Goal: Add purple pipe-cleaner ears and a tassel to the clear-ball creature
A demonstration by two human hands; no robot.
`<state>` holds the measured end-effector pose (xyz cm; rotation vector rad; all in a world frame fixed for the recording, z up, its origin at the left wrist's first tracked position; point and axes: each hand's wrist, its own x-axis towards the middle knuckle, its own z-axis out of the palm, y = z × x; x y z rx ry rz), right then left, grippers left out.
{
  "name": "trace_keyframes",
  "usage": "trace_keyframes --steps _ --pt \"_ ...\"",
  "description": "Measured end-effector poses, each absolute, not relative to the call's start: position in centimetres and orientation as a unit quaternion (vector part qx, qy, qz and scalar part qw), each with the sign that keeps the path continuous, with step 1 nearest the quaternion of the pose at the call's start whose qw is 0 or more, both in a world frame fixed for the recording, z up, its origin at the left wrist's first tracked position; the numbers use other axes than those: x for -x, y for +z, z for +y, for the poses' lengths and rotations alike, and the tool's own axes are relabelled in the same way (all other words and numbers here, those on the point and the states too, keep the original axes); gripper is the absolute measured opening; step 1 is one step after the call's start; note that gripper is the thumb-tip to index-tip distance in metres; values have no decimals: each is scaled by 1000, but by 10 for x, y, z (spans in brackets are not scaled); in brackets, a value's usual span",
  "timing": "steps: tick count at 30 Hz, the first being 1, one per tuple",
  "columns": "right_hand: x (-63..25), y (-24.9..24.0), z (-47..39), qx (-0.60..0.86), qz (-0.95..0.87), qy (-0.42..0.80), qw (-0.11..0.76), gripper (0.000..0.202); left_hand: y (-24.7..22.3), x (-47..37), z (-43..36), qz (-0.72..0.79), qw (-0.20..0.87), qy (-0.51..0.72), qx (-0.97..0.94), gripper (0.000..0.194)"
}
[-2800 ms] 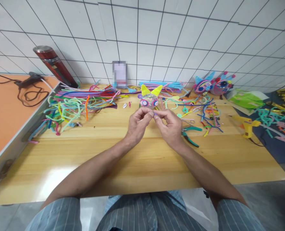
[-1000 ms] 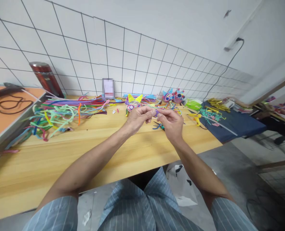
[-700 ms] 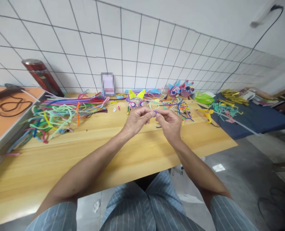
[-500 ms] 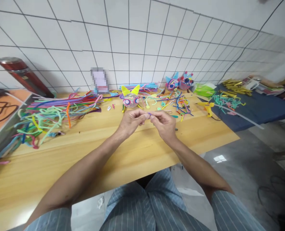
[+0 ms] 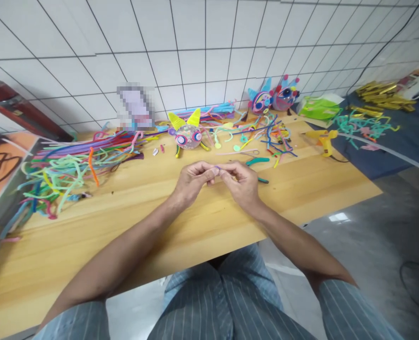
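Over the wooden table, my left hand [image 5: 194, 183] and my right hand [image 5: 242, 184] meet fingertip to fingertip. Both are closed in a pinch on a small purple piece of pipe cleaner [image 5: 218, 168], mostly hidden by the fingers. Just beyond them stands a clear round figure [image 5: 188, 137] with yellow pipe-cleaner ears and pink-ringed eyes. Teal-handled pliers [image 5: 259, 161] lie beside my right hand, partly covered by it.
Loose pipe cleaners [image 5: 71, 165] are heaped at the left, near a red flask [image 5: 21, 111]. Two more figures [image 5: 260, 100] stand by the tiled wall. On the right are a yellow glue gun [image 5: 325, 141], a green packet [image 5: 317, 109] and a blue-covered surface [image 5: 379, 160].
The view has tilted and shifted, so the figures and glue gun appear higher and the pliers show more. My hands keep the same pinch, with only slight finger movement.
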<state>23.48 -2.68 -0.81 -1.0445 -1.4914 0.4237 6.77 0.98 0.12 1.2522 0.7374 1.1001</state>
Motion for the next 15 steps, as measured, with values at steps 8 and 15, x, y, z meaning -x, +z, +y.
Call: trace_keyframes --steps 8,15 --pt "-233 -17 -27 464 -594 251 607 16 -2 -73 5 333 622 487 -515 41" --pt "-236 -12 -29 453 -637 206 589 14 0 -75 3 354 606 482 -526 40"
